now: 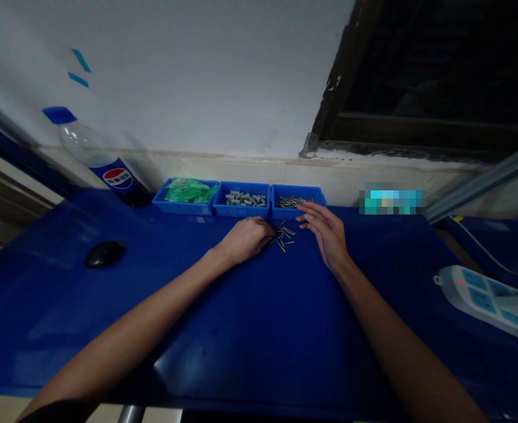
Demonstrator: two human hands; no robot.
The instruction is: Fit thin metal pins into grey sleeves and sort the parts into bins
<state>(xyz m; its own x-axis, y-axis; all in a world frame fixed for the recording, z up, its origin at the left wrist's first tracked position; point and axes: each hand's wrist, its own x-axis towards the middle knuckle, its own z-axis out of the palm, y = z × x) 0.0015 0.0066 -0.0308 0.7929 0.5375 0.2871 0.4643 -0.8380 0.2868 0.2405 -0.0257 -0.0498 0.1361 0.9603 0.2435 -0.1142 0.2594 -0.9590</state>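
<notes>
Head camera, and here's the left hand [247, 239], fingers curled together at the left edge of a loose scatter of thin metal screws [285, 236] on the blue tabletop [280, 329]; whether it pinches one, I can't tell. Over on the other side, the right hand [327, 232] has its fingers apart, by the right blue bin [281, 213] of similar pieces, beside the middle bin [241, 210] of grey cylinders [246, 199].

Pieces [281, 242] lie before the right bin [300, 191] (mouse [104, 254] far left).
</notes>
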